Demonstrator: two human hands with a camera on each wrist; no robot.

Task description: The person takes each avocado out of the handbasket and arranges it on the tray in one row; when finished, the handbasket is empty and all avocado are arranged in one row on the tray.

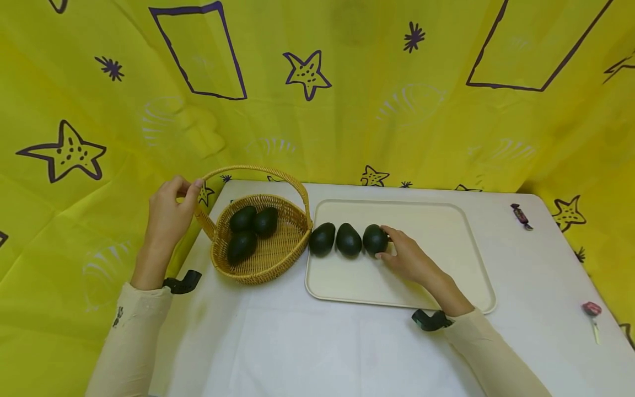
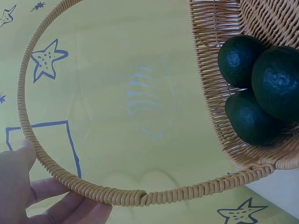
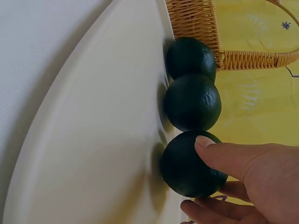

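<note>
Right wrist: avocado (image 3: 187, 165) between fingers (image 3: 219, 151)

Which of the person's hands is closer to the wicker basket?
Left. The left hand holds the basket by its handle, while the right hand is off to the side, on an avocado on the tray.

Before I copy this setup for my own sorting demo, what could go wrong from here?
The wicker basket looks tipped by the left hand on its handle, so its three avocados might roll out. The right hand grips the end avocado beside the two others on the tray, and nudging it could set those rolling.
</note>
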